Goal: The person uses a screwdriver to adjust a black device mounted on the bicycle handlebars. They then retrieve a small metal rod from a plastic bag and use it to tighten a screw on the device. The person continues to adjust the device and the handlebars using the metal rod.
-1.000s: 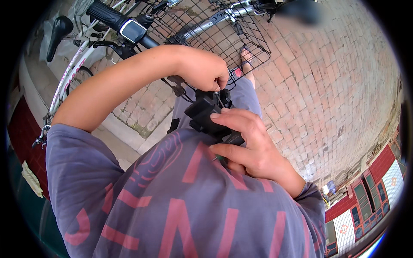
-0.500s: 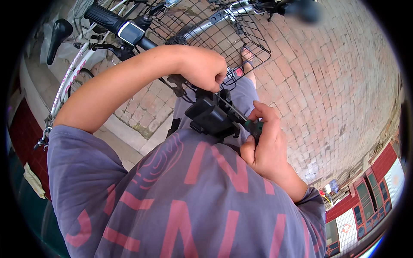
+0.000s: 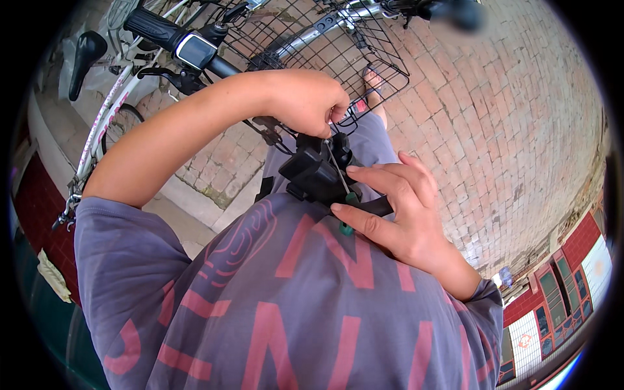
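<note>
My left hand (image 3: 307, 103) is closed, fingers curled down at the far end of a black plastic device (image 3: 311, 174) in front of my waist; what it pinches is hidden. A screwdriver (image 3: 350, 197) with a green and black handle and thin metal shaft slants over the device's right side, its tip close under my left fingers. My right hand (image 3: 406, 218) has its thumb across the screwdriver's handle. Its other fingers are stretched and fairly loose, the index fingertip near the shaft. Part of the handle shows below the thumb, against my shirt.
Beyond my left hand is a black wire basket (image 3: 383, 55) on a bicycle's silver frame. A handlebar grip (image 3: 153, 27) with a small display (image 3: 197, 51) and brake lever (image 3: 170, 77) lies near my left forearm. A white bicycle (image 3: 107, 123) stands left. Brick paving (image 3: 494, 130) stretches right.
The screwdriver's handle has swung left toward my shirt, so its shaft stands steeper. My right fingers have stretched out from their tighter grip. My left hand has barely shifted.
</note>
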`<action>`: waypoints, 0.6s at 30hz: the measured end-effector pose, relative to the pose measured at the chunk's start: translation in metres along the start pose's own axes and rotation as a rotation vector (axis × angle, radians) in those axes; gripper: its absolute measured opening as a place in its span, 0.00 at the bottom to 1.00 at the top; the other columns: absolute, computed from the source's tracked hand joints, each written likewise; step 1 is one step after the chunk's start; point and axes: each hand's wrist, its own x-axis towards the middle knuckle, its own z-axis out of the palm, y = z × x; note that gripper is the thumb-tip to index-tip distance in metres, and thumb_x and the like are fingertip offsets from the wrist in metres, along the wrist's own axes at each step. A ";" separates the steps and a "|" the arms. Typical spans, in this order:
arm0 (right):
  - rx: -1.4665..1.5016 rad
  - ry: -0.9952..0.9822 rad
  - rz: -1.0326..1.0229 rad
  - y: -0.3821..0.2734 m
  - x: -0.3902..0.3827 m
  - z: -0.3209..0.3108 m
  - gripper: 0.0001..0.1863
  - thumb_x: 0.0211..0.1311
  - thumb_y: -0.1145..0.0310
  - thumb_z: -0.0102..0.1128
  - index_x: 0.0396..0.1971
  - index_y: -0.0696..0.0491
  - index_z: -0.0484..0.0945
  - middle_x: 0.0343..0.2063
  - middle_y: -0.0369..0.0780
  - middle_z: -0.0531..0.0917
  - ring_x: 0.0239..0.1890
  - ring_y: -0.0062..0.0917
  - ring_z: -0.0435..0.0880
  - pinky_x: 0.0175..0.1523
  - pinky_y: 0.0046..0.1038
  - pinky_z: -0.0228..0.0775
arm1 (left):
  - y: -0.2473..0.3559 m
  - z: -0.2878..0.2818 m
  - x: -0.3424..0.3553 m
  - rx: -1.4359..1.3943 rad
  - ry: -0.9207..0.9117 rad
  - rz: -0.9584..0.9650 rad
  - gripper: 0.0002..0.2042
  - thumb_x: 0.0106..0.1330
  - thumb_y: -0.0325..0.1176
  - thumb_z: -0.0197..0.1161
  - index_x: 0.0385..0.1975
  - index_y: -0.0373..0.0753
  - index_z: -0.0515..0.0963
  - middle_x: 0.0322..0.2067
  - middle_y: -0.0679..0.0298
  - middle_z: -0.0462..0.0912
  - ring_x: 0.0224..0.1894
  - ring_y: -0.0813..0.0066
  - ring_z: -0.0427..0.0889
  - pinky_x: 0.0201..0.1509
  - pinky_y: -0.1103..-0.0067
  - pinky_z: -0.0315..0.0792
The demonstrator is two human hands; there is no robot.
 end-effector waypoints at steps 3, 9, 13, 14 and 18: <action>-0.099 0.031 0.086 -0.001 -0.002 0.003 0.13 0.41 0.65 0.68 0.31 0.47 0.86 0.55 0.43 0.75 0.58 0.40 0.69 0.59 0.45 0.66 | 0.002 0.000 -0.001 0.018 0.015 0.003 0.11 0.52 0.28 0.66 0.34 0.31 0.76 0.31 0.51 0.83 0.34 0.59 0.83 0.38 0.70 0.75; 0.216 0.122 0.129 0.000 -0.003 0.015 0.21 0.40 0.83 0.59 0.40 0.57 0.81 0.61 0.55 0.66 0.65 0.51 0.61 0.67 0.50 0.53 | 0.001 0.002 -0.001 -0.011 0.050 -0.007 0.12 0.52 0.28 0.66 0.34 0.31 0.75 0.31 0.51 0.83 0.35 0.59 0.83 0.38 0.70 0.75; 0.281 0.294 0.149 0.003 -0.007 0.035 0.42 0.34 0.90 0.52 0.61 0.61 0.63 0.65 0.60 0.58 0.69 0.58 0.52 0.69 0.52 0.47 | 0.000 0.002 0.000 -0.032 0.052 -0.008 0.12 0.52 0.28 0.65 0.34 0.31 0.75 0.31 0.51 0.83 0.34 0.60 0.83 0.37 0.71 0.75; 0.393 0.325 0.167 0.000 -0.006 0.037 0.45 0.35 0.92 0.50 0.63 0.60 0.58 0.65 0.61 0.55 0.69 0.58 0.51 0.69 0.51 0.48 | -0.001 0.003 0.001 -0.028 0.056 -0.004 0.12 0.52 0.27 0.65 0.34 0.31 0.75 0.31 0.51 0.83 0.34 0.60 0.83 0.36 0.72 0.75; 0.789 0.235 0.171 -0.003 -0.004 0.040 0.45 0.47 0.90 0.34 0.70 0.50 0.41 0.70 0.58 0.41 0.72 0.51 0.45 0.68 0.44 0.52 | -0.004 0.005 0.002 -0.068 0.046 -0.016 0.12 0.52 0.28 0.66 0.34 0.31 0.75 0.30 0.52 0.83 0.31 0.62 0.83 0.35 0.73 0.75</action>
